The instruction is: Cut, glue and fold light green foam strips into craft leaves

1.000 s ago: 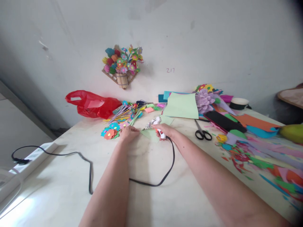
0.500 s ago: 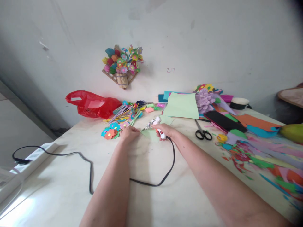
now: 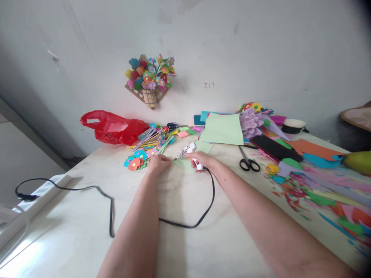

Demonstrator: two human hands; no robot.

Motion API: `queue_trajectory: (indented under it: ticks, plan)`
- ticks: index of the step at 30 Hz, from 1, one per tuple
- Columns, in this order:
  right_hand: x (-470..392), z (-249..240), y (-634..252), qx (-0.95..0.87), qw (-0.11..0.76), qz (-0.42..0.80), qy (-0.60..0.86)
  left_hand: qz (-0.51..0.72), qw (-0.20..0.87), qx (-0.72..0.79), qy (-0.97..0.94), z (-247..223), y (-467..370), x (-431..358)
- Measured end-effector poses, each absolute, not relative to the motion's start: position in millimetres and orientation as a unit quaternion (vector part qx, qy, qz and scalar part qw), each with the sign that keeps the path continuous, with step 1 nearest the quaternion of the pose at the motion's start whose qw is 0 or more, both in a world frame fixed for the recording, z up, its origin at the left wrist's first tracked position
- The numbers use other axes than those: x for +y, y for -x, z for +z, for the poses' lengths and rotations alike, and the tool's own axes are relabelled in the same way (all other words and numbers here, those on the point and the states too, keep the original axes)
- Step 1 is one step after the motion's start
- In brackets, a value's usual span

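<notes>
While the right hand (image 3: 201,159) is gripping a white glue gun (image 3: 190,148) in closed fingers, the gun's nozzle end is pointing left, toward the fingertips of the left hand (image 3: 157,163). Both hands are working in the middle of the tabletop (image 3: 185,251), somewhat nearer its far edge than the wearer. Beneath the gun, a small pale green piece of paper (image 3: 184,165) is lying flat, one corner reaching toward the left fingertips. The left hand is resting low, its fingers held close together; whether they are pinching anything, I cannot tell.

From the gun's handle a black cord (image 3: 213,189) is curving toward the near edge and passing behind the left forearm. Just left of the left hand, flat paper flowers (image 3: 135,164) are overlapping in a cluster. Toward the far left corner a red plastic bag (image 3: 116,129) is slumping beside thin stems (image 3: 147,139). A white power strip (image 3: 55,185) is lying along the left edge. Near the far edge, right of the middle, a large pale green sheet (image 3: 222,129) is leaning on other sheets. Scissors (image 3: 249,165) are lying to the right of the right hand, and colored scraps (image 3: 324,199) are covering the right edge.
</notes>
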State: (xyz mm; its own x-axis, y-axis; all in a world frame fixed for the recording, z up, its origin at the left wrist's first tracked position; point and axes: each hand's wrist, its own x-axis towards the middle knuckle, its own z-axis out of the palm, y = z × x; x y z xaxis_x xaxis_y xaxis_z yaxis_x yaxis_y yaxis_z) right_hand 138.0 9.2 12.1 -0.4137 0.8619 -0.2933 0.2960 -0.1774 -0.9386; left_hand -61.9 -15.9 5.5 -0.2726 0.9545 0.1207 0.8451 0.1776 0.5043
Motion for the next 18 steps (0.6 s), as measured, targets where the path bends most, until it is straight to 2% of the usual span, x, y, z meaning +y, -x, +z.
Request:
queue_trajectory:
  ticks: [18]
  plan:
    - [8.5, 10.9, -137.3, -0.609, 0.238, 0.59, 0.473, 0.22, 0.087, 0.764, -0.6, 3.0, 62.4, -10.9]
